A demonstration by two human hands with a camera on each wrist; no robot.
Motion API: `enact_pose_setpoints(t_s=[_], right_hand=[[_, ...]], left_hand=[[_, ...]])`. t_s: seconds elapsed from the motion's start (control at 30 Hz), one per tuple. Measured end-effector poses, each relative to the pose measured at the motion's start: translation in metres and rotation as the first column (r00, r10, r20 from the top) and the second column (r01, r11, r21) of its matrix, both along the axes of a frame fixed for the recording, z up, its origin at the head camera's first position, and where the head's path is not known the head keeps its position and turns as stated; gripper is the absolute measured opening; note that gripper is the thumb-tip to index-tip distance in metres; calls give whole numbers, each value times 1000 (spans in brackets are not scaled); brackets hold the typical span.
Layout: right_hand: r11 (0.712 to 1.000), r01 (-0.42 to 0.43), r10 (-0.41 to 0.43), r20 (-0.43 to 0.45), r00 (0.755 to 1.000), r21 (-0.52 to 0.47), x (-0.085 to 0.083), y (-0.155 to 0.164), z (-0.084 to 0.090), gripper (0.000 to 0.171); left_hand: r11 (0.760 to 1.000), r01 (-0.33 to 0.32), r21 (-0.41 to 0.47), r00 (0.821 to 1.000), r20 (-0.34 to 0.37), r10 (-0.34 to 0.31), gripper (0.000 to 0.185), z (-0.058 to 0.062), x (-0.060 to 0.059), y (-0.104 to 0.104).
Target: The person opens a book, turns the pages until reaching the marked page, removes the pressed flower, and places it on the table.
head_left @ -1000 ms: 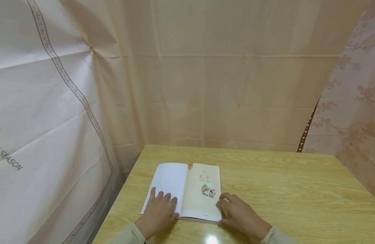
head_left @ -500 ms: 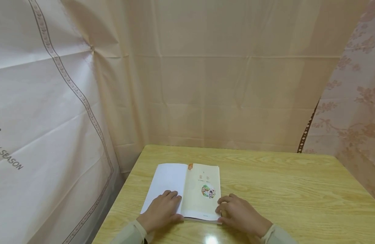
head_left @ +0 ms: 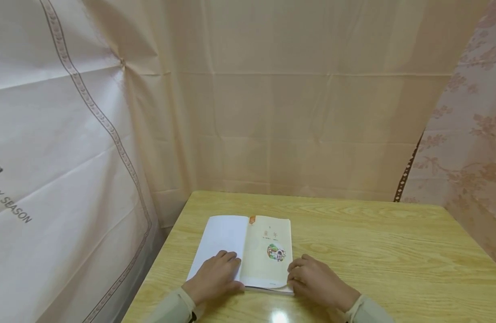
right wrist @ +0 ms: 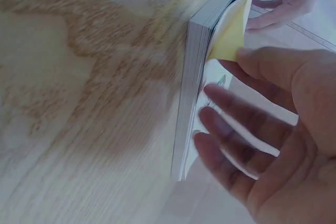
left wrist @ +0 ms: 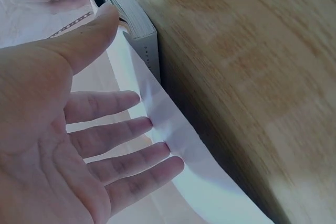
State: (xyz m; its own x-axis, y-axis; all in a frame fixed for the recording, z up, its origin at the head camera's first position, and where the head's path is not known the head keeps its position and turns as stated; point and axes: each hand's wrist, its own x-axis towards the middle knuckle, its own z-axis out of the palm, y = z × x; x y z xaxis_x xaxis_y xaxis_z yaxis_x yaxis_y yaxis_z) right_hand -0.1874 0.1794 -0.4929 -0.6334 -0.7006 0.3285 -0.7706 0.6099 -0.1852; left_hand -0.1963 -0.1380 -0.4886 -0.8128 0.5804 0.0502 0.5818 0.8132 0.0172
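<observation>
While the head view is showing the whole scene from above, with an open book (head_left: 248, 251) lying near the left front corner of the wooden table (head_left: 373, 251), the two wrist views are looking along the tabletop and revealing what the top view hides: the thickness of the page block and how the leaves are sitting on it.

From above, the left hand (head_left: 213, 278) is lying on the near part of the blank white left page (head_left: 221, 237), fingers pointing toward the spine. The left wrist view is showing that hand (left wrist: 63, 145) spread flat and relaxed, four fingers (left wrist: 121, 129) straight with their tips touching the white sheet and the thumb reaching toward the book's edge; it is pressing, not gripping.

The right hand (head_left: 318, 282) is resting at the near right corner of the cream title page (head_left: 272, 244), which carries a small round picture. Only the right wrist view is showing that this yellowish leaf (right wrist: 231, 30) is bowing up off the page block (right wrist: 191, 103). There the right hand (right wrist: 268, 124) is open, its fingers loosely extended against the book's edge, though motion blur is making it impossible to tell whether any fingertip is pinching the leaf. The other hand is visible at the far end of that frame.

Pale curtains (head_left: 272, 98) are hanging behind and beside the table.
</observation>
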Motion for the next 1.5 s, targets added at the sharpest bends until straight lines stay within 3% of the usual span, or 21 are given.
enact_pose_setpoints(t_s=[0.2, 0.37, 0.47, 0.63, 0.8, 0.97, 1.1, 1.17, 1.27, 1.43, 1.5], right_hand=[[998, -46, 44, -79, 996, -30, -5, -1, -2, 9], [999, 17, -19, -58, 998, -44, -3, -3, 0, 8], [993, 49, -53, -37, 998, -109, -1, -5, 1, 8], [966, 61, -72, -33, 997, -251, 0, -9, 5, 9], [937, 139, -144, 10, 990, -320, 0, -9, 8, 14], [932, 242, -210, 144, 967, -270, 1, -7, 8, 15], [962, 219, -180, 221, 958, -163, 1, -5, 5, 8], [977, 182, -155, 220, 963, -112, 1, -5, 2, 8], [988, 150, -138, 208, 968, -41, 1, -5, -4, 15], [990, 141, -144, 210, 967, 31, 3, -5, -9, 30], [990, 136, -141, 207, 968, 38, 4, -4, -8, 35]], left_hand=[[1000, 27, 14, 998, -55, -26, 64, -1, 1, 1], [999, 43, 3, 992, -116, -42, 68, -5, 3, 8], [998, 61, 10, 985, -163, -59, 67, -7, 5, 12], [993, 108, 56, 968, -233, -92, 48, -6, 7, 16], [984, 121, 129, 964, -252, -85, 28, -2, 7, 17], [974, 141, 176, 960, -264, -91, 23, -2, 7, 22], [956, 192, 220, 952, -277, -128, 27, -5, 5, 27], [950, 231, 208, 938, -306, -161, 29, -7, 4, 28], [952, 270, 146, 900, -391, -195, 25, -11, 2, 29], [977, 213, 33, 821, -549, -160, 24, -14, 3, 27], [982, 186, 21, 775, -617, -134, 34, -12, 3, 25]])
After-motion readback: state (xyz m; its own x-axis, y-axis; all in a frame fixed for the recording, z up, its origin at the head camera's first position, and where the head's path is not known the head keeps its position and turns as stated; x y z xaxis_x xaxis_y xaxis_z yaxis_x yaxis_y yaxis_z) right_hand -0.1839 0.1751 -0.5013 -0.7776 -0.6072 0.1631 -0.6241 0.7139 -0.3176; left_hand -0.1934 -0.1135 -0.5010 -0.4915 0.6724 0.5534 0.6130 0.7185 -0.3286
